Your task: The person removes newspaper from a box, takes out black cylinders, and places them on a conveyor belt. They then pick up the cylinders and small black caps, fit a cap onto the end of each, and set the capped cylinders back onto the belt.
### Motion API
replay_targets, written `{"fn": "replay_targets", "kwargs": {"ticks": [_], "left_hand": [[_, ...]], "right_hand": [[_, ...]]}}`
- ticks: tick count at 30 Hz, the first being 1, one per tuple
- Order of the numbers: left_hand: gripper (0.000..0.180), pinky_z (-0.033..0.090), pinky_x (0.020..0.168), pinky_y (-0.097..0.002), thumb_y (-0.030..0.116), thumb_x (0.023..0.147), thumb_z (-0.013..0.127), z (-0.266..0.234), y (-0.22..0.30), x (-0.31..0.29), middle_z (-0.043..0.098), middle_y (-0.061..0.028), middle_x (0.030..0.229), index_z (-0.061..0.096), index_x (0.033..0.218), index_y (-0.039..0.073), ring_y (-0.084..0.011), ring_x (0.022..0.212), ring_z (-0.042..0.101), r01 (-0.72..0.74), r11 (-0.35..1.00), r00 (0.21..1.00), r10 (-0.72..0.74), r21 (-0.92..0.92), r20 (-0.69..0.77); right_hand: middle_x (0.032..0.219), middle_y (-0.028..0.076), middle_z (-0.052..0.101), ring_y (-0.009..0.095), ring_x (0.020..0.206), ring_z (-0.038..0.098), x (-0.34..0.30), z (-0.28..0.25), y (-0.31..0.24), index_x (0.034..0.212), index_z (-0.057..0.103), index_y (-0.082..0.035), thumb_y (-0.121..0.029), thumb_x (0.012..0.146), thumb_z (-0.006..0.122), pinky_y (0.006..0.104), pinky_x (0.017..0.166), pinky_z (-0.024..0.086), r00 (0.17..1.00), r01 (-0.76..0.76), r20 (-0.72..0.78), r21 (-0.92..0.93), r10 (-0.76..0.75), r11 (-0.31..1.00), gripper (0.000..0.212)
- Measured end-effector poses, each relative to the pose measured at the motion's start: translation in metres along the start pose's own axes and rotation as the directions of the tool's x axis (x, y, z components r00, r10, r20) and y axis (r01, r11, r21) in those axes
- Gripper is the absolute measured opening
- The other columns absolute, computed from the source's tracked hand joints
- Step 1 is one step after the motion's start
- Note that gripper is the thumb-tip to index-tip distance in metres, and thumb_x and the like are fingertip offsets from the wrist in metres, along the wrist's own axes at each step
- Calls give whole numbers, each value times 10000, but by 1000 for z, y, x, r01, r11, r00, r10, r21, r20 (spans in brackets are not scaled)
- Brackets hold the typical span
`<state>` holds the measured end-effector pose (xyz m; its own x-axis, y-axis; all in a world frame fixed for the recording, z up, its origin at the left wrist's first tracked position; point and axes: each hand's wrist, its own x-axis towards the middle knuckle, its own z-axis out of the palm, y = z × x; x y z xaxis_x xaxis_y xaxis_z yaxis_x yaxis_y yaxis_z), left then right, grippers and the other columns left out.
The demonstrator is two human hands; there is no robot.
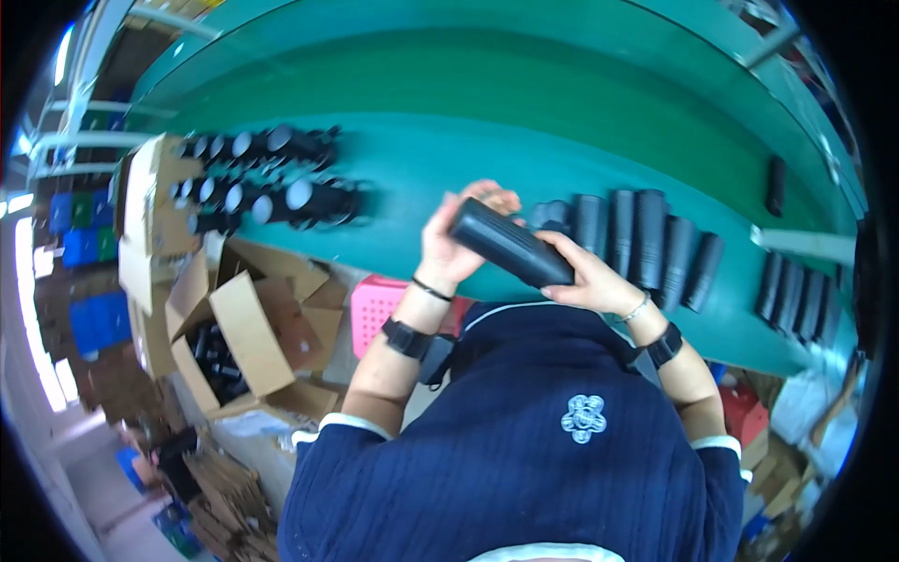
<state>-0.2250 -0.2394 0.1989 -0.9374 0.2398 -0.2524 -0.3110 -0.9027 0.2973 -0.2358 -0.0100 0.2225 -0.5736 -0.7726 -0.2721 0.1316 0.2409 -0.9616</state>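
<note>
A black ribbed cylinder (pixel 510 242) is held slanted in front of me, just above the bench's near edge. My right hand (pixel 595 279) is closed around its lower right end, thumb on the near side. Under the upper left end, my left hand (pixel 447 245) is cupped, with curled fingers showing past the far side; part of its grip is hidden. Just right of my right hand, several similar black cylinders (pixel 648 239) lie side by side on the green bench (pixel 412 150).
Several black cylindrical parts with pale round ends (pixel 300 195) stand in two rows at left. An open carton (pixel 245 328) holding black parts sits below them, beside a pink perforated stool (pixel 375 314). More black cylinders (pixel 796 298) lie far right, past a white post (pixel 805 244).
</note>
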Motion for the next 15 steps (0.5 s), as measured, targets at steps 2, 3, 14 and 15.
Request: {"fn": "replay_targets", "kwargs": {"ticks": [2,3,14,15], "left_hand": [[491,431,959,-460,463,969,426,7,-8,20,569,-180,1136,520,1179,29,-298,1069,545,-20,1000,985,19,-5,-172],[491,431,959,-460,463,969,426,-3,-15,29,569,-180,1136,520,1179,29,-298,1069,545,-1,1000,987,-1,-12,-159],[900,548,708,-415,585,812,637,28,-185,150,655,-254,893,357,1271,-136,-372,841,671,20,-384,1000,1,923,-21],[993,535,763,-457,634,778,637,36,-188,154,643,-306,945,331,1285,-163,-432,895,647,54,-404,998,0,913,-58]], "right_hand": [[1373,106,372,201,1164,430,-17,-26,4,1444,281,-74,-124,775,688,339,1018,343,985,101,-148,49,-93,994,785],[1350,103,391,194,1117,446,-24,-45,3,1442,282,-73,-133,795,666,329,997,357,951,115,-278,-84,-134,990,755],[1164,315,519,481,1068,532,-115,-324,190,1426,238,-164,-161,803,629,509,926,447,298,-630,-949,-274,-100,727,735],[1164,307,521,479,1076,527,-113,-324,195,1420,246,-157,-140,801,643,505,938,439,279,-665,-958,-247,-73,705,736]]}}
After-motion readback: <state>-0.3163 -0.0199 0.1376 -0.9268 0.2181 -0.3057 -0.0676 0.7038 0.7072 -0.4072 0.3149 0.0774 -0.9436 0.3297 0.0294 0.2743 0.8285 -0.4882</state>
